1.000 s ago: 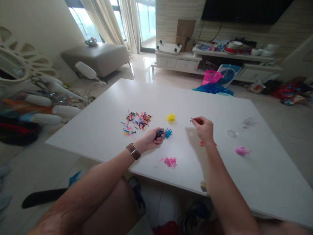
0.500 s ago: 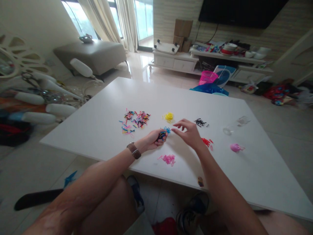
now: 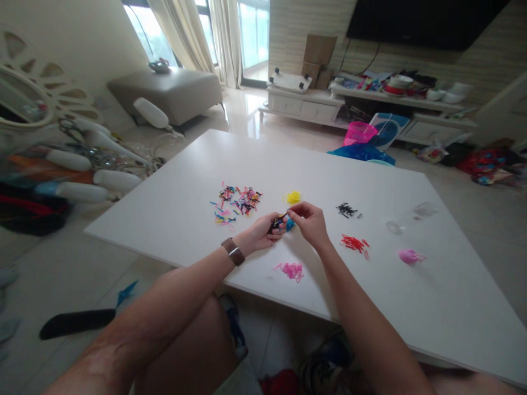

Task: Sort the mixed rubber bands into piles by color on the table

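My left hand point(image 3: 268, 230) is closed around a bunch of small mixed-colour bands point(image 3: 276, 224), mostly dark. The fingers of my right hand point(image 3: 308, 220) are pinched together at the edge of that bunch; what is between the fingertips is too small to make out. Just below the fingertips lies a blue pile point(image 3: 290, 224), partly covered by the hands. Around them on the white table point(image 3: 173, 219) are a yellow pile point(image 3: 293, 197), a black pile point(image 3: 346, 209), a red pile point(image 3: 353, 243), a pink pile point(image 3: 292, 271) and a mixed-colour pile point(image 3: 247, 201).
On the table's right side are a pink object point(image 3: 408, 256), a clear jar point(image 3: 425, 210) and a clear ring-shaped piece point(image 3: 394, 227). Lamp arms with white shades point(image 3: 117, 180) stand beyond the left edge. A pink basket point(image 3: 359, 134) is behind the table.
My right hand has closed its fingers and come up against the bunch in my left hand. The camera view has shifted, so the table appears further right.
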A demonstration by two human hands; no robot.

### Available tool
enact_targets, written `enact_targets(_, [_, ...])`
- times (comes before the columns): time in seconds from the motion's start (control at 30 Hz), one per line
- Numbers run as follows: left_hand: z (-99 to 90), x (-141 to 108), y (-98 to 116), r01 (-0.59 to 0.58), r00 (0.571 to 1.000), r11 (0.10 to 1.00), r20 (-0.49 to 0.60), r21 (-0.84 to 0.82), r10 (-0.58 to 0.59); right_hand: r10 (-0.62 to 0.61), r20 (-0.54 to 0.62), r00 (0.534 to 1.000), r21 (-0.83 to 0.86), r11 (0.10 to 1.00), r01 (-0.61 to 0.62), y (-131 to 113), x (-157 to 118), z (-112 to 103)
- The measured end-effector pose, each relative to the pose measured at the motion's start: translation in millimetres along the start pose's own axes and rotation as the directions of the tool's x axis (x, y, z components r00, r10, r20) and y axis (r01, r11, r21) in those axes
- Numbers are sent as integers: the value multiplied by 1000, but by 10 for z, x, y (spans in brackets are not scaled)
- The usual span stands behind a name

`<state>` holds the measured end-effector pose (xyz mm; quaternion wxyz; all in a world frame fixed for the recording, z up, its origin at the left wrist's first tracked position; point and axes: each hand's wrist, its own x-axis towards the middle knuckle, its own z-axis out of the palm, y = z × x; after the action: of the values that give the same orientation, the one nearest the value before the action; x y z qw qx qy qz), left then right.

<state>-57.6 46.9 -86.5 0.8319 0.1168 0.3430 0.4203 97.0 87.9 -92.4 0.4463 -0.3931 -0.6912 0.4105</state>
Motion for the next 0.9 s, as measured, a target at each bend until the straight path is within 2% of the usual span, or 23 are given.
enact_targets(0.1, [-7,8,16,-20,1000,999,5,-27,20,10,25,1000,22,1000,-11,25,3,27])
enact_targets(0.47, [-14,34,-1,-72,987,996,-141,58,79,-129,194,972,-55,988,142,-54,42,50])
enact_targets(0.53, [-10,35,2,-81,987,995,-131,60,88,-131,152,980,-35,990,138,-45,68,56])
enact_targets(0.67, [-33,11,96,-116,991,993,-68,-18,115,-36,-32,999,24,999,37,36,106,37])
enact_targets(0.77, [-63,-41,227,-208,977,966,-73,-151,199,-19,-34,999,-93,996,16,136,97,-51])
enact_targets(0.9, [-92,-88,334,-283,958,928,-115,-242,262,-59,97,994,-311,947,87,224,60,-171])
